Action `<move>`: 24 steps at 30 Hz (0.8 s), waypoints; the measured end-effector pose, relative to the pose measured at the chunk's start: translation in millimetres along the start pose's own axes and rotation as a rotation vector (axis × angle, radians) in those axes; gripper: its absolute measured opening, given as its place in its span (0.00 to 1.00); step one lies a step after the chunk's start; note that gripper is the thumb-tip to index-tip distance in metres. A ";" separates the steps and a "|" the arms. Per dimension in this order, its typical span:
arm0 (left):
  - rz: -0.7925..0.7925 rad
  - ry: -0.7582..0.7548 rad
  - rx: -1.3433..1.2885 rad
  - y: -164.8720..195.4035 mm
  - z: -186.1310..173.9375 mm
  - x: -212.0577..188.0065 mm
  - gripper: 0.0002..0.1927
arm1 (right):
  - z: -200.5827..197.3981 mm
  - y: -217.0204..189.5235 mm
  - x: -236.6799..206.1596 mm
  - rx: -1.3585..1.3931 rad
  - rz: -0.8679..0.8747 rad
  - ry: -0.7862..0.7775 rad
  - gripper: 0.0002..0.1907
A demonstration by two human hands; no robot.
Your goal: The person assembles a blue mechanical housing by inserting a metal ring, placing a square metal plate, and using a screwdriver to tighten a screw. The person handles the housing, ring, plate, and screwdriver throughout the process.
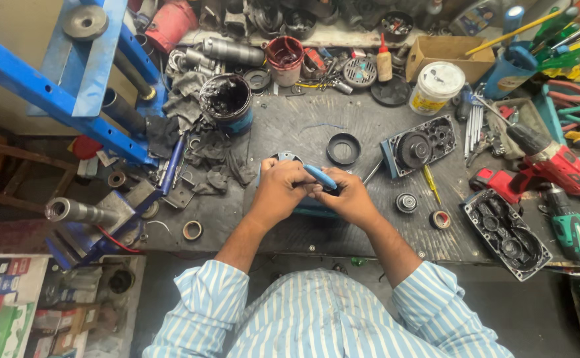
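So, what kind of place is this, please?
Most likely a power-tool repair workshop. The workbench holds opened gear housings, a red cordless drill and a greasy black tub. Both hands, left hand and right hand, grip a blue-handled tool.

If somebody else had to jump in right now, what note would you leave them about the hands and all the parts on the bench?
Left hand: closed on the teal motor housing, steadying it at the bench's front edge.
Right hand: gripping a blue-handled tool, tip at the housing.
Nearby: black ring just behind the hands; opened gearbox half to the right; small bearing and tape roll beside the right hand; black cover casing at the bench's right edge; red cordless drill beyond it.
Done: gearbox lies open, parts spread out.
Left: housing still being worked with the tool; loose parts unfitted.
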State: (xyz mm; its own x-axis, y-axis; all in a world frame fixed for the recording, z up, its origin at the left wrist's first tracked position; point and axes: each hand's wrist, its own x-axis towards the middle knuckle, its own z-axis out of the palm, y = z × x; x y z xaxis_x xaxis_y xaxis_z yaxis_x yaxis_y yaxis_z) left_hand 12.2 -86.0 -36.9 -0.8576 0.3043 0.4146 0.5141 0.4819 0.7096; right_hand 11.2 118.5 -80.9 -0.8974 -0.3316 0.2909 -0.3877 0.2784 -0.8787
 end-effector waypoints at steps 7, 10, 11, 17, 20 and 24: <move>-0.059 -0.025 -0.004 6.1 1.6 0.2 0.07 | 10.8 6.3 -3.7 0.008 0.113 0.122 0.10; -0.053 -0.028 -0.021 5.8 -0.8 -0.7 0.08 | 14.8 4.8 -6.6 0.043 0.189 0.150 0.08; -0.041 -0.025 -0.037 5.1 -1.7 -1.2 0.08 | 15.1 4.6 -7.0 0.055 0.197 0.155 0.07; 0.052 -0.097 -0.063 -5.7 -6.2 -4.3 0.07 | 17.3 15.0 -9.1 -0.028 -0.041 0.157 0.08; 0.119 -0.135 -0.075 -11.7 -5.9 -4.7 0.06 | 19.1 23.4 -9.1 -0.064 -0.111 0.148 0.08; 0.056 -0.105 -0.015 -12.0 0.1 -3.5 0.07 | 14.9 25.9 -5.8 0.032 -0.002 0.072 0.07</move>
State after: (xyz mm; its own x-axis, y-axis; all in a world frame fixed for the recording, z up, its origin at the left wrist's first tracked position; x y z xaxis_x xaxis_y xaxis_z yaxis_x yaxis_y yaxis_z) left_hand 9.1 -92.7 -46.9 -0.8210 0.4152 0.3919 0.5598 0.4500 0.6958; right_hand 9.5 114.2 -111.1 -0.9101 -0.2661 0.3177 -0.3832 0.2485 -0.8896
